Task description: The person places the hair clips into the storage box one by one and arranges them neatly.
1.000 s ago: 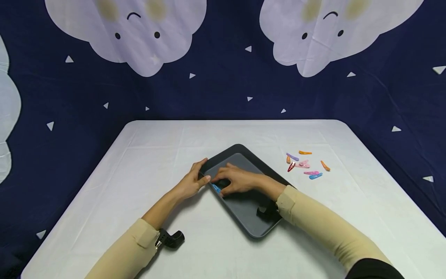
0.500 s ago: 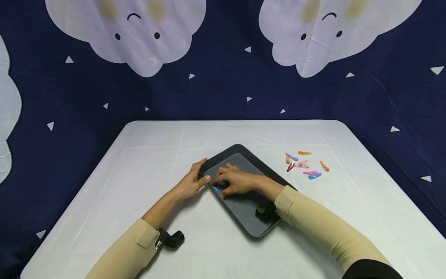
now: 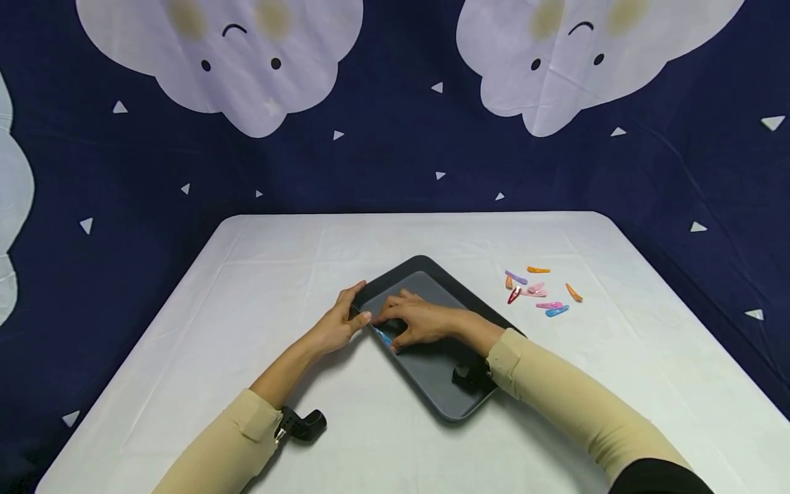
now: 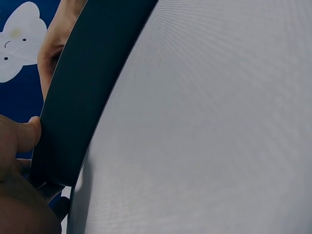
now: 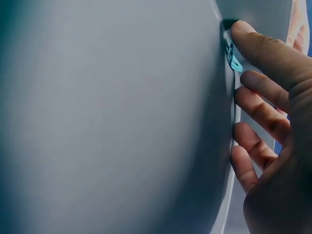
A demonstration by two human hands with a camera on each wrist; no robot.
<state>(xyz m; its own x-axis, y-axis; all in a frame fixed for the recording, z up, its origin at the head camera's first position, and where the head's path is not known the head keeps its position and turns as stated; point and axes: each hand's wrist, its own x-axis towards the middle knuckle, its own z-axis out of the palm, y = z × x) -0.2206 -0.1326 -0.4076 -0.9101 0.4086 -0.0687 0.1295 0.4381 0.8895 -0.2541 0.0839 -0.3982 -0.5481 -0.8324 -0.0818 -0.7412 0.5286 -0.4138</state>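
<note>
A blue snap hair clip (image 3: 383, 336) lies against the near-left inner wall of a dark grey tray (image 3: 441, 391). My right hand (image 3: 424, 320) reaches into the tray and pinches the clip between thumb and forefinger. In the right wrist view the clip (image 5: 235, 62) shows between those two fingertips, with the other fingers along the tray's wall. My left hand (image 3: 336, 326) grips the tray's left corner. Its thumb lies at the rim, and the left wrist view shows fingers reaching behind the tray wall (image 4: 80, 97), partly hidden.
Right of the tray, several loose hair clips lie on the white-covered table (image 3: 296, 247): purple (image 3: 517, 278), orange (image 3: 538, 270), red (image 3: 514, 296), pink (image 3: 534, 291) and another blue clip (image 3: 557, 311). A dark blue cloud-print cloth (image 3: 395, 158) hangs behind the table.
The blue clip in the tray has tilted slightly and shows less of its face under my right fingers. Both hands and the tray stay almost still.
</note>
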